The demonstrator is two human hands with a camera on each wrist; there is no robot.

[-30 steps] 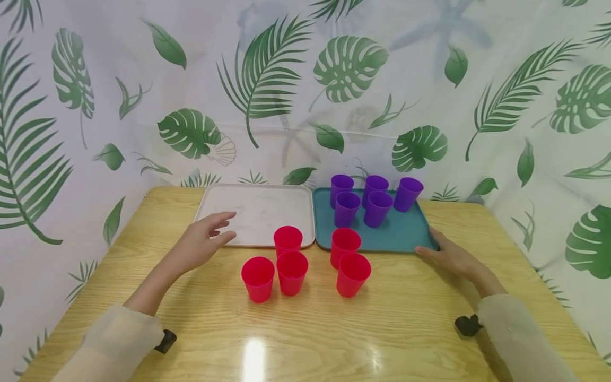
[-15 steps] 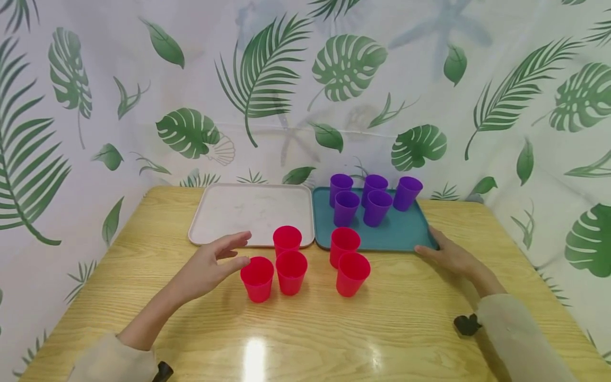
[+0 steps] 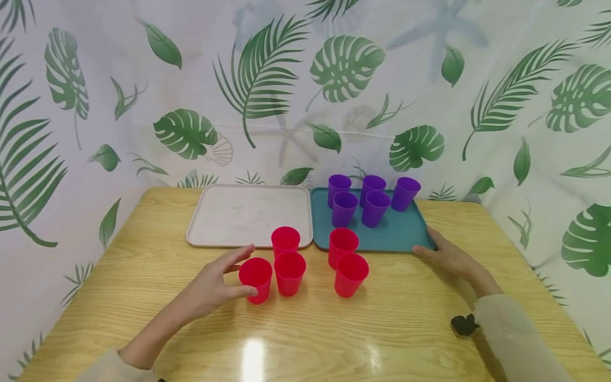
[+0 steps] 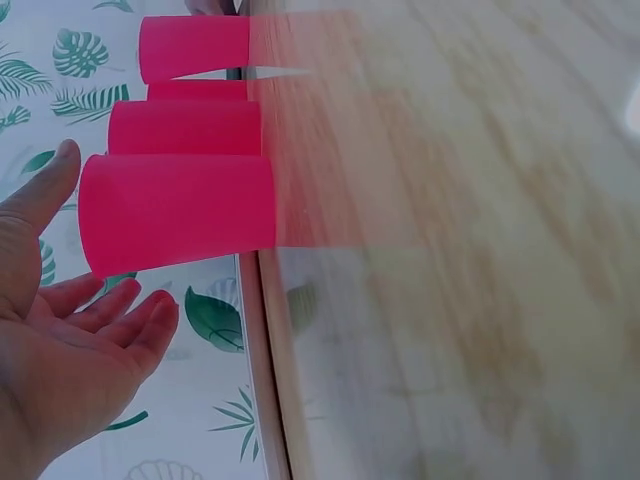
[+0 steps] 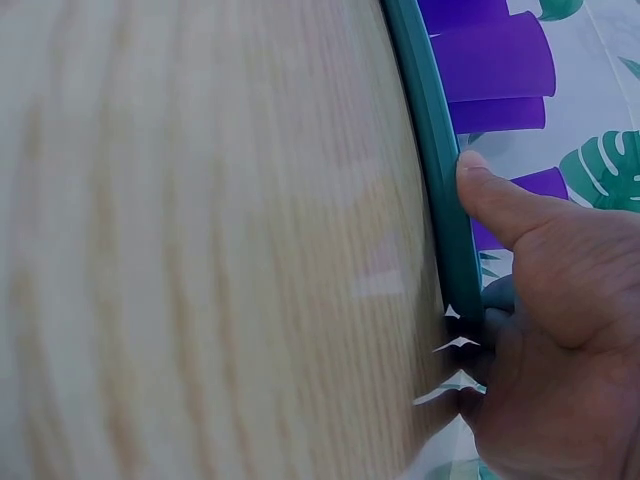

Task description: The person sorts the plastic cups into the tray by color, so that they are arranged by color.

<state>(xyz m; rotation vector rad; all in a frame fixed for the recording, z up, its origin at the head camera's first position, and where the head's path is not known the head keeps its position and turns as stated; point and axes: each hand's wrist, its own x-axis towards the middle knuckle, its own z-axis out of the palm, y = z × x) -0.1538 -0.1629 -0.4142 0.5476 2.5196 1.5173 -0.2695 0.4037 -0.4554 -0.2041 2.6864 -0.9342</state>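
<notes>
My left hand (image 3: 210,289) is beside the leftmost red plastic cup (image 3: 254,273), thumb in front of it and fingers behind its left side. In the left wrist view a gap shows between the loosely spread fingers (image 4: 150,330) and that cup. My right hand (image 3: 451,259) holds the front right corner of the teal tray (image 3: 398,236); in the right wrist view its thumb (image 5: 490,185) lies on the rim. Several purple cups (image 3: 375,209) stand upright on this tray. More red cups (image 3: 289,276) stand upright on the table before the trays.
A white tray (image 3: 248,212) with nothing on it lies left of the teal one, their edges side by side. Under everything is a wooden table (image 3: 305,334). A leaf-patterned cloth (image 3: 286,95) hangs close behind the trays.
My left hand has come from above the white tray's left front edge, toward the viewer and right, to the leftmost red cup. The right hand stays at the teal tray's corner.
</notes>
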